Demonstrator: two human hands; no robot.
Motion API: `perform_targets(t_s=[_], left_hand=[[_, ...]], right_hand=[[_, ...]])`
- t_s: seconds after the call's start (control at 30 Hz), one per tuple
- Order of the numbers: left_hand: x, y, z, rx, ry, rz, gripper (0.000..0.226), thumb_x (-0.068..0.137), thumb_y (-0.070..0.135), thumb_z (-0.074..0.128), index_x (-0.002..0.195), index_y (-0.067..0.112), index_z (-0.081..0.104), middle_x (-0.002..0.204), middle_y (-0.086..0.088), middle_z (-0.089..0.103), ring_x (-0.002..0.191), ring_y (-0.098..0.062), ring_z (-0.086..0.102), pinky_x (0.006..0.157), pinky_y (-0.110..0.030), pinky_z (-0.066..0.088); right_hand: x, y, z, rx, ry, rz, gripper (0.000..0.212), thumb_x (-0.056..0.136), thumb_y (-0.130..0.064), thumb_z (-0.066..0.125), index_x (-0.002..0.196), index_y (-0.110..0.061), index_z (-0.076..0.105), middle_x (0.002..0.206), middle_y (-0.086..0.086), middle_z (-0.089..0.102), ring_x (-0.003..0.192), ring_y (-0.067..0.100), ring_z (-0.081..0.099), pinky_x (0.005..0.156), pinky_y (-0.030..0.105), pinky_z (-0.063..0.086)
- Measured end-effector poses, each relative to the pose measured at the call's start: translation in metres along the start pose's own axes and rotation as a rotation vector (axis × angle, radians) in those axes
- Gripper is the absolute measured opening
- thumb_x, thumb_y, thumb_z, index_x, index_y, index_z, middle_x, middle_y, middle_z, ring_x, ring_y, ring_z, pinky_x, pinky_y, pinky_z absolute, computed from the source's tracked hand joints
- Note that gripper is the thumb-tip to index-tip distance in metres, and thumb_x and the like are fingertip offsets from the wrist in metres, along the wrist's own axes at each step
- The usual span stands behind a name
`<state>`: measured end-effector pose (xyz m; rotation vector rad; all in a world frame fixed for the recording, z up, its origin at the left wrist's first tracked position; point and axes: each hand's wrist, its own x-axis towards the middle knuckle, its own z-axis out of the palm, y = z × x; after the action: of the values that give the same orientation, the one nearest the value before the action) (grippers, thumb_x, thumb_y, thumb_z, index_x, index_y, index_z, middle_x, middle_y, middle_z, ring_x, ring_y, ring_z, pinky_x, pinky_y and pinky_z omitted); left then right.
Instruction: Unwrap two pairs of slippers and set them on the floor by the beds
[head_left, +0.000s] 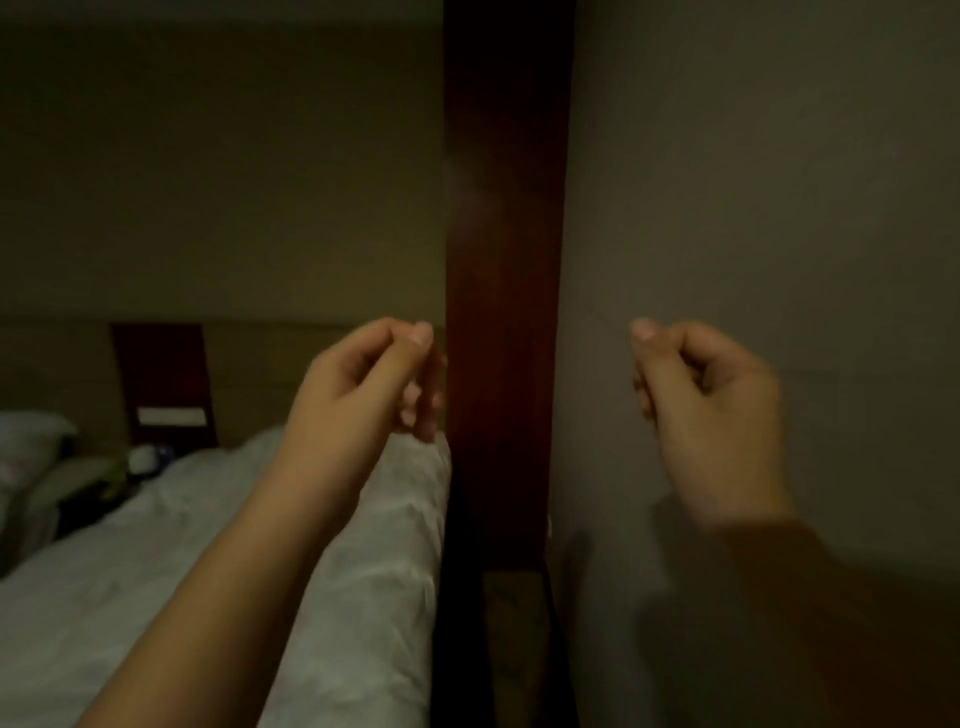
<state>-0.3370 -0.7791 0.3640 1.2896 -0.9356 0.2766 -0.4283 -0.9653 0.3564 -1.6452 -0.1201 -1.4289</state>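
Slippers: not in frame, wrapped or unwrapped, so their location can't be told. Far left, a pillow (31, 428) and clutter sit by a dark headboard panel (163, 379). White bed (130, 545) runs up to a dark wood post (504, 260); plain wall (753, 182) to the right. Left hand (363, 379) is raised over the bed edge, fingers curled into a loose pinch, nothing visible in it. Right hand (711, 410) mirrors it in front of the wall, also pinched and apparently empty, though thin clear film would be too blurred to see. Risks: dim light and blur, head aimed at the wall, not the floor. Easy to miss the packs, or knock a hand on the post.
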Motion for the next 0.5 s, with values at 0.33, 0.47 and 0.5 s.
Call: perform_targets(t_s=[0.33, 0.47, 0.5], left_hand=[[0.015, 0.198, -0.034, 0.131, 0.031, 0.201, 0.018, 0.092, 0.026, 0.052, 0.080, 0.019, 0.063, 0.064, 0.007, 0.063, 0.059, -0.009, 0.060, 0.053, -0.020, 0.052], [0.005, 0.218, -0.054, 0.133, 0.092, 0.242, 0.015, 0.093, 0.023, 0.052, 0.087, 0.016, 0.064, 0.074, 0.005, 0.067, 0.072, -0.012, 0.065, 0.063, -0.023, 0.057], [0.002, 0.222, -0.060, 0.141, 0.102, 0.253, 0.015, 0.093, 0.022, 0.051, 0.087, 0.016, 0.064, 0.075, 0.005, 0.067, 0.074, -0.013, 0.066, 0.066, -0.024, 0.057]], right_hand=[[0.064, -0.168, -0.018, 0.106, -0.016, -0.227, 0.034, 0.087, -0.037, 0.056, 0.055, -0.027, 0.055, 0.050, -0.008, 0.054, 0.045, 0.003, 0.048, 0.046, 0.017, 0.039], [0.066, -0.182, -0.012, 0.212, -0.021, -0.196, 0.030, 0.087, -0.036, 0.056, 0.059, -0.027, 0.058, 0.051, -0.010, 0.058, 0.046, 0.002, 0.052, 0.047, 0.012, 0.041], [0.063, -0.185, -0.009, 0.226, -0.020, -0.197, 0.028, 0.087, -0.037, 0.057, 0.061, -0.027, 0.059, 0.052, -0.010, 0.059, 0.047, 0.001, 0.053, 0.047, 0.013, 0.042]])
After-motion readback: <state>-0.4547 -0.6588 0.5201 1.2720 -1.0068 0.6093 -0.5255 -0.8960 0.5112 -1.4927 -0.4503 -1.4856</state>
